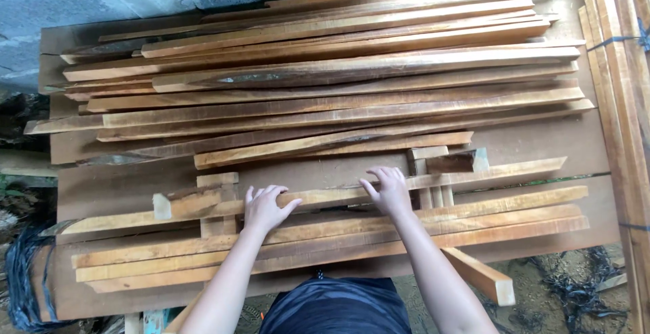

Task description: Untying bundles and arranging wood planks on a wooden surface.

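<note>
Here, I laid my left hand [265, 206] and right hand [388, 189], fingers spread flat and gripping nothing, on the long slat [325, 197] across the board table [135, 185]; closing around it seemed next.

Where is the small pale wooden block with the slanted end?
In the head view, the small pale wooden block sits left of the left hand, atop a long brown wooden strip on the near pile.

Illumination was soft, even daylight without glare. Shadows beneath the wooden slats [325, 97] were faint. Focus was sharp; edges curved slightly.
</note>
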